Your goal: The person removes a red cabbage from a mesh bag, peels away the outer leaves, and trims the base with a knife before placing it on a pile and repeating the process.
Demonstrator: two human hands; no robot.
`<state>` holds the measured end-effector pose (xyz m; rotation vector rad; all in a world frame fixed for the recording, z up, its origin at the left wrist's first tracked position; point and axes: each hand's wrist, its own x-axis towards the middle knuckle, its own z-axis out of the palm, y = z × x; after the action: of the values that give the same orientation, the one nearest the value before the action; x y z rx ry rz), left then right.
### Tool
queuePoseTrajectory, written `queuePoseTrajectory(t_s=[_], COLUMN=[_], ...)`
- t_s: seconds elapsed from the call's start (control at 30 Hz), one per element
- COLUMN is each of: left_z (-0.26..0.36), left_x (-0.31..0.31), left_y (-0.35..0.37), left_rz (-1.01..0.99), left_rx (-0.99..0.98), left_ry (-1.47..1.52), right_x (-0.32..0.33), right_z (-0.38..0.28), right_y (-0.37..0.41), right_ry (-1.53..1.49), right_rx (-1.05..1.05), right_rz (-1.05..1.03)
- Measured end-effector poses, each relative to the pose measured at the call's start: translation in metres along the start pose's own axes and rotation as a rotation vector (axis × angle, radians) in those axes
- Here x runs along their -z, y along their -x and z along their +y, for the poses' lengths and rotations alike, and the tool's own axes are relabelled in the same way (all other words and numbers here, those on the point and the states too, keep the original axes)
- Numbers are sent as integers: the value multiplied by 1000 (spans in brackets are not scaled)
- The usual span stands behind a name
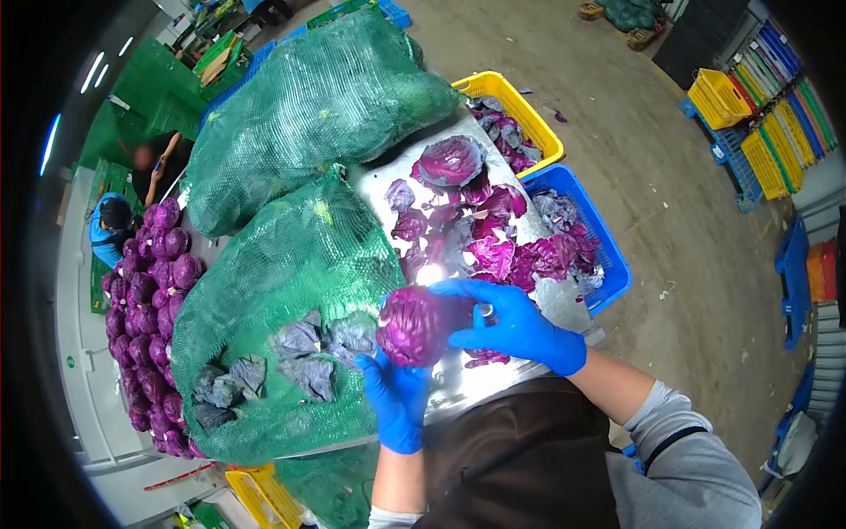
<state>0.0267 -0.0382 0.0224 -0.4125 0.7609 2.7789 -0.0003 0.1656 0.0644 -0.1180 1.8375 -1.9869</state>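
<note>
A round red cabbage [412,326] is held over the near end of the metal table [476,383]. My left hand [397,406], in a blue glove, is closed around its underside. On the cabbage's right side is my gloved right hand [524,328], its fingers curled around a small metal-ended tool [486,312]; the tool's kind is mostly hidden and blurred. Loose purple cabbage leaves [493,256] are strewn over the tabletop beyond my hands. To the left lies an opened green mesh sack [291,238] with several dull outer leaves [304,344] on it.
A full green mesh sack [308,106] stands at the back of the table. Leaves fill a yellow crate [551,141] and a blue crate [617,256] along the right side. Peeled cabbages [145,326] are piled at far left, near two people [110,225].
</note>
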Motion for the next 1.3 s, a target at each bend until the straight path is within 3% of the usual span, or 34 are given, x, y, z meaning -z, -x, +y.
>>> queuePoseTrajectory(t_s=[0.07, 0.13, 0.23, 0.3, 0.4, 0.67, 0.73, 0.77, 0.83, 0.87, 0.93, 1.07, 1.2, 1.27, 1.3], left_z=[-3, -5, -10, -14, -18, -22, -21, -24, -27, -28, -30, -26, -20, -17, -16], left_x=[-1, 0, -8, -8, -12, -2, -9, -13, -13, -14, -17, -21, -27, -15, -10], left_y=[3, 6, 8, 9, 11, 13, 15, 15, 14, 14, 12, 12, 12, 7, 6], left_rz=[-30, 34, 21, -15, -75, 105, 115, 107, 80, 82, 41, 55, 145, 144, 145], left_rx=[0, -53, -71, -109, -158, -118, -86, -132, -249, -245, -434, -245, -98, -81, -30], left_ry=[145, -141, -212, -380, -480, -572, -588, -627, -767, -767, -968, -872, -593, -556, -439], right_x=[-7, -10, -16, -21, -16, -5, -2, -1, 1, -2, -9, -6, 2, 6, 6], right_z=[8, 9, -4, -8, -6, 18, 19, 16, 8, 5, 0, 16, 20, 21, 4], right_y=[-3, 0, 7, 9, 8, 12, 13, 13, 12, 14, 15, 7, 4, 4, 12], right_ry=[75, 54, 220, 528, 556, 674, 568, 567, 452, 451, 554, 575, 445, 64, -107], right_rx=[305, 272, 211, 366, 377, 451, 256, 254, 28, 24, 323, 266, 422, 319, 91], right_rz=[8, 1, 92, 253, 203, 184, 125, 125, 49, 49, 206, 204, 288, 201, 180])
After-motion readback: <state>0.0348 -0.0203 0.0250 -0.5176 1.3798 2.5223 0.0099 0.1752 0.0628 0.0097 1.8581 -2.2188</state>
